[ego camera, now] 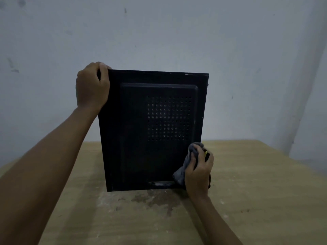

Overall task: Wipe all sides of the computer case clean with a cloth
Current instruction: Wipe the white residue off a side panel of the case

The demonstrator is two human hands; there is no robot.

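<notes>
Standing upright on the bench (pixel 256 183), the case (pixel 154 131) shows its broad vented panel to the camera, with its lower edge on the wood. The left hand (pixel 92 85) grips the top left corner, fingers (pixel 104 66) curled over the far edge. The right hand (pixel 198 170) holds a bunched grey cloth (pixel 179 174) at the panel's lower right edge, its fingers wrapped round the cloth, which touches the case.

The step in hand looks to be wiping that right edge and lower corner. To do it well, I judge the left hand should brace firmly so the case neither slides nor tips under the rubbing. The cloth should run in long overlapping passes along the edge, then across the raised centre section and the vent holes (pixel 169 118), where dust would lodge. A fresh fold of cloth for each side would avoid smearing. The case will need turning for the other sides. The stain (pixel 155 200) on the bench near its foot may be damp, so the bottom edge is better lifted than dragged.

The light is dim and the case is black, so dirt is hard to see. The back, both narrow sides and the underside are hidden. A small yellow mark (pixel 206 153) by the right fingers cannot be identified. Both forearms (pixel 53 156) are cut off by the frame.
</notes>
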